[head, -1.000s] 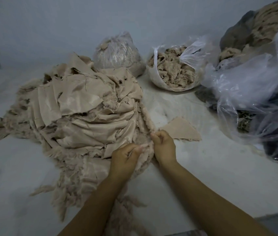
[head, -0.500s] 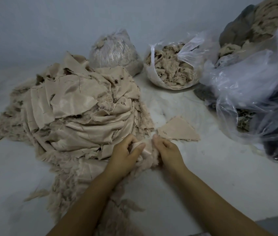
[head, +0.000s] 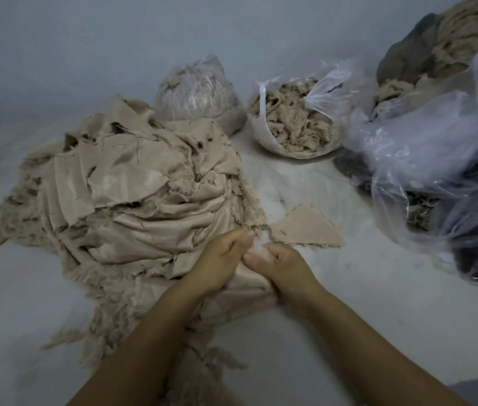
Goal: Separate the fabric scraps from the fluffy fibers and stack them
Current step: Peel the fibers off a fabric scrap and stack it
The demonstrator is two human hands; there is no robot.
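A big heap of beige fabric scraps mixed with fluffy fibers (head: 132, 200) covers the white floor at centre left. At the heap's near right edge, my left hand (head: 220, 262) and my right hand (head: 283, 268) sit close together, both with fingers curled on one beige scrap (head: 245, 281) that bunches between and below them. Its fluffy edge shows between my fingertips. A triangular beige scrap (head: 305, 228) lies flat on the floor just beyond my right hand, apart from the heap.
An open white plastic bag of fluffy fibers (head: 293, 124) stands behind the triangle. A tied clear bag of fibers (head: 196, 95) is left of it. Crumpled clear bags and dark material (head: 437, 159) fill the right side. A wall rises at the back.
Both hands moved slightly right and nearer together at the heap's edge, and more of the scrap now bunches under them. The triangular scrap has not moved.
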